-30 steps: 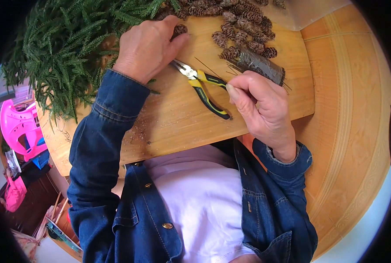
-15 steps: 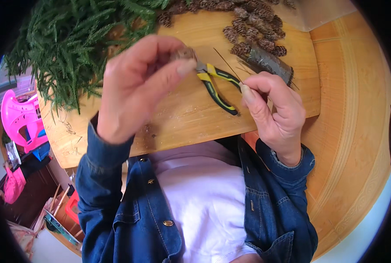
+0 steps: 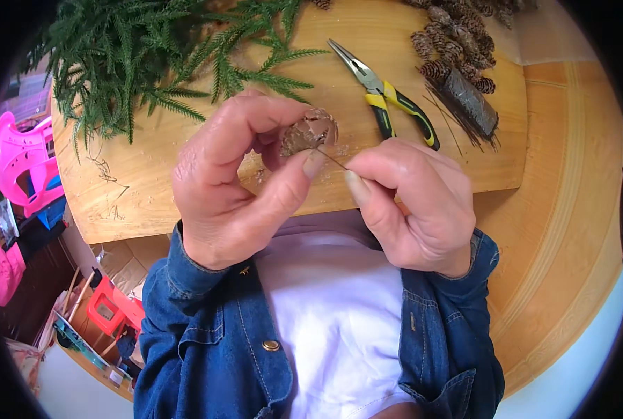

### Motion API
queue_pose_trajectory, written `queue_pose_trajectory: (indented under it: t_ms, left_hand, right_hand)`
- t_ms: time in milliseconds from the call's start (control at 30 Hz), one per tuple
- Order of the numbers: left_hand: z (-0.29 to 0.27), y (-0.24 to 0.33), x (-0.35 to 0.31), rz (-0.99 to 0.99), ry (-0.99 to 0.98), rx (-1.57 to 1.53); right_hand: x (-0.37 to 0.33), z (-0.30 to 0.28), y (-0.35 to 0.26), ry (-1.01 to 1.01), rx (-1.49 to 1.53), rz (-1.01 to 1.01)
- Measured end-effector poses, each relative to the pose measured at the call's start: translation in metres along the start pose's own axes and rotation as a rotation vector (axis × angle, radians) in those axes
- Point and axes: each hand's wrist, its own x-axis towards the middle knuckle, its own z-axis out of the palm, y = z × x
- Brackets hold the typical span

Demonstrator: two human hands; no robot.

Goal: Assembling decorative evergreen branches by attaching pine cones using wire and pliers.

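Between the thumb and fingers of my left hand (image 3: 238,178) is a brown pine cone (image 3: 300,138), held above the table's near part. My right hand (image 3: 416,202) pinches a thin dark wire (image 3: 334,160) between thumb and forefinger. The wire's far end meets the cone beside my left thumb tip; whether it is fixed there I cannot tell. Just beyond my right hand lie long-nose pliers (image 3: 380,91) with yellow and black handles. To their right rests a dark bundle of wires (image 3: 467,105) in a wrapper, with loose strands sticking out.
Green artificial fir branches (image 3: 130,63) cover the far left of the wooden table (image 3: 144,202). A heap of pine cones (image 3: 458,38) lies at the far right. Off the table's left side stand a pink plastic chair (image 3: 8,160) and a red stool (image 3: 109,307).
My hands have come closer together, bringing the wire's end to the pine cone. The cone shows more fully in my left hand. The view has shifted, uncovering the whole pliers.
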Motion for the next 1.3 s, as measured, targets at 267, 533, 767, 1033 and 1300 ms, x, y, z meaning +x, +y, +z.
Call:
queue_pose_trajectory:
  t_ms: [267,533,767,1033,1300]
  left_hand:
    - [-0.045,-0.024,-0.022,0.155,0.028,0.111]
    - [-0.068,-0.039,-0.036,0.117,0.102,0.081]
    - [-0.070,-0.046,-0.034,-0.022,0.038,-0.104]
    - [-0.045,-0.053,-0.024,0.077,0.165,-0.104]
    - [-0.030,-0.055,-0.020,0.273,0.195,0.049]
  right_hand:
    - [0.017,0.051,-0.021,-0.021,-0.039,0.069]
    - [0.023,0.085,-0.028,-0.024,-0.065,0.118]
    - [0.026,0.083,-0.015,-0.025,-0.166,0.022]
    - [0.018,0.070,-0.004,-0.029,-0.212,-0.001]
    - [0.013,0.063,-0.009,-0.006,-0.074,0.223]
